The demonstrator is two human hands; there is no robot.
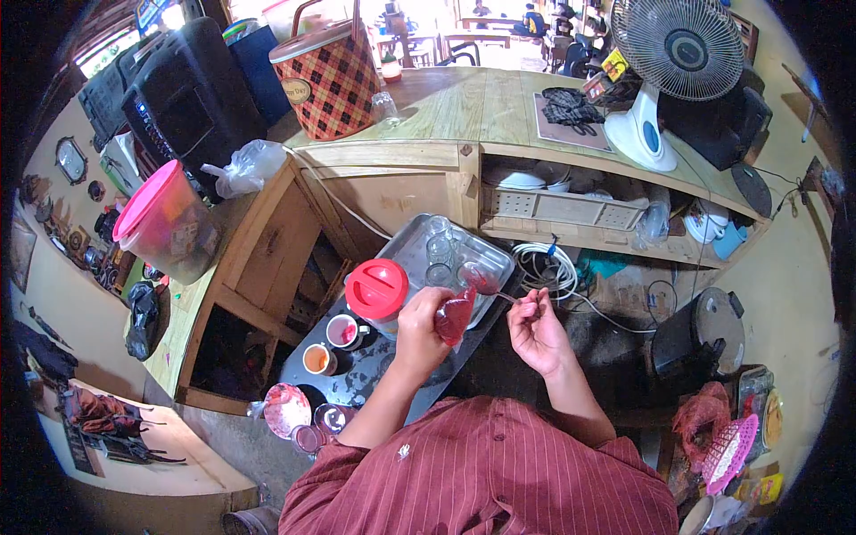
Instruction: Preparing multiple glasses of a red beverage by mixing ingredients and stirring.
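Note:
My left hand (422, 329) grips a clear plastic bag of something red (455, 317), its upper end open towards the right. In my right hand (543, 334) is the handle of a metal spoon (489, 289), held between thumb and fingers. The spoon's bowl lies beside the bag's top and looks loaded with red stuff; whether they touch I cannot tell. Behind my hands, a metal tray (495, 257) holds several glasses (439, 251). A container with a red lid (376, 287) stands left of the bag. Nearby are a mug with red contents (344, 332) and a cup with orange contents (319, 360).
The dark wet table (374, 374) carries a red-stained bowl (287, 410) and glass vessels (309, 438) at its near left. A wooden counter (441, 100) bears a plaid cooler (328, 80) and a fan (682, 53). Coiled white cable (545, 267) lies right of the tray.

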